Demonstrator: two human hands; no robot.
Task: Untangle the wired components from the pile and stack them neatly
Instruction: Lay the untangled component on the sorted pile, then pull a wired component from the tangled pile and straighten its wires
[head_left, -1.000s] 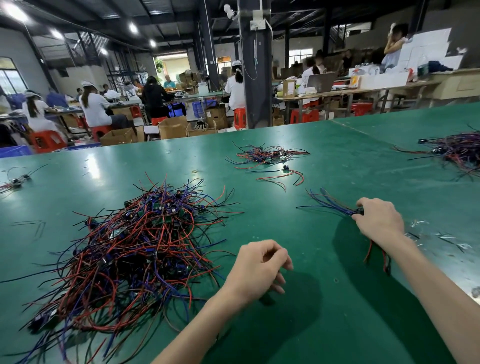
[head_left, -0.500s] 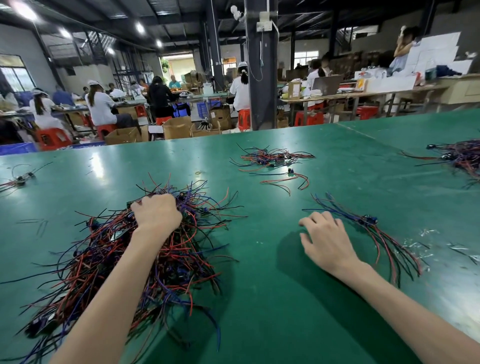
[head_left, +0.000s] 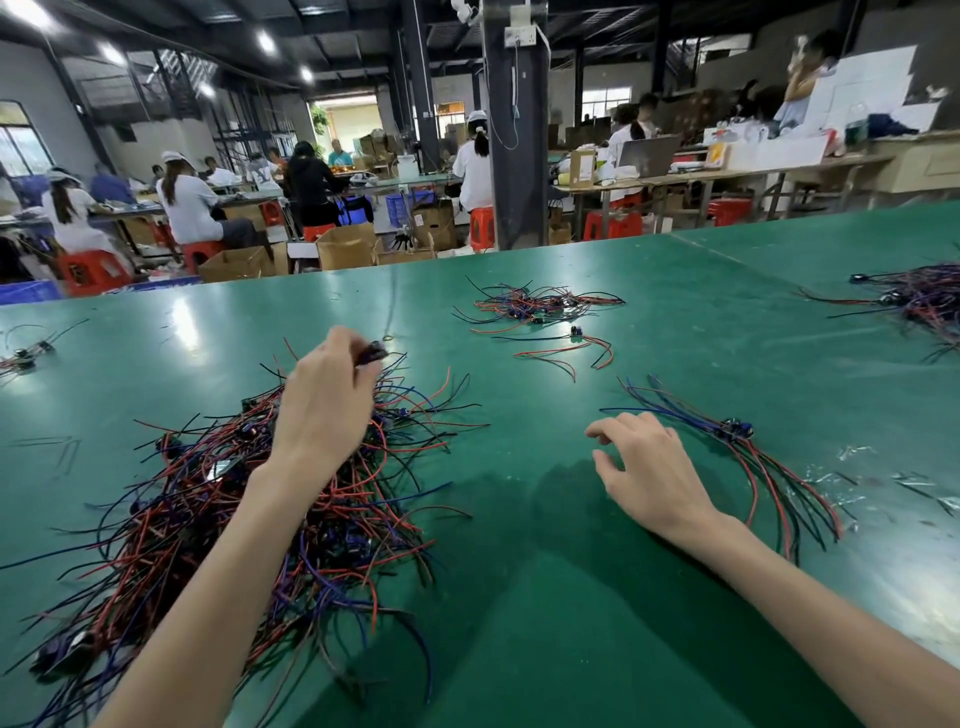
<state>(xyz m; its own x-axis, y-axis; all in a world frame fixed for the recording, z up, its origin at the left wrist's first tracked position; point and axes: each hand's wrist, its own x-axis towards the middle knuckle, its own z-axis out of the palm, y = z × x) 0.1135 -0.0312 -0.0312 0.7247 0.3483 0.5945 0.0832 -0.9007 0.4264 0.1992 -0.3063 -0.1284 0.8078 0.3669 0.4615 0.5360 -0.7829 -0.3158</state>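
Note:
A big tangled pile (head_left: 218, 525) of red, blue and black wired components lies on the green table (head_left: 519, 597) at the left. My left hand (head_left: 327, 410) is raised over the pile's far end and pinches a small dark component (head_left: 373, 353), blurred by motion, with its wires trailing down into the tangle. At the right lies a small aligned stack (head_left: 748, 457) of sorted components, blue wires pointing away, red and black ones toward me. My right hand (head_left: 649, 473) hovers over the table just left of that stack, fingers spread and holding nothing.
A smaller heap of wired parts (head_left: 535, 304) and a single loose component (head_left: 574, 343) lie mid-table farther back. Another pile (head_left: 919, 296) sits at the far right, a few pieces (head_left: 23, 356) at the left edge. Plastic scraps (head_left: 883, 478) lie right of the stack. People work at benches beyond.
My left hand went from grasping into the pile to lifting up and back with a component pinched. My right hand left the stack, shifted left and opened its fingers.

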